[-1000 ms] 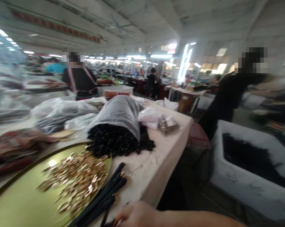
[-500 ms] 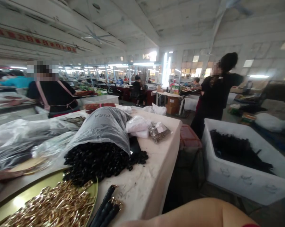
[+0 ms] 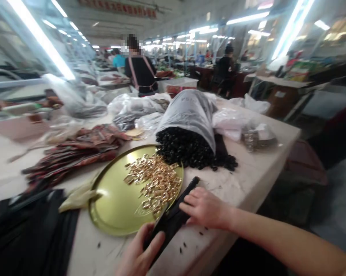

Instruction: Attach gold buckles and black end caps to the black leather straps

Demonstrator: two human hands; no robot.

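Observation:
My left hand point(image 3: 144, 245) is closed around the near end of some long black straps point(image 3: 173, 226) at the front of the table, thumb on top. My right hand point(image 3: 204, 207) has its fingers curled over the straps farther up, by their far end. How many straps lie there is unclear, as they blend together. Just left of them, a round gold-coloured tray point(image 3: 112, 207) holds a heap of small gold metal fittings point(image 3: 155, 180). Beyond it, small shiny black pieces point(image 3: 184, 149) spill from a translucent plastic bag point(image 3: 187, 111) lying on its side.
A pile of black strips point(image 3: 31, 234) lies at lower left, with folded reddish patterned material point(image 3: 77, 153) behind it. Clear plastic bags point(image 3: 230, 122) sit near the table's right edge point(image 3: 287, 145). A co-worker point(image 3: 140, 69) in an apron stands beyond the table.
My view has swung left and down. Both hands now show on the black straps; before, only a bare arm crossed the bottom edge. The person at right has left the view.

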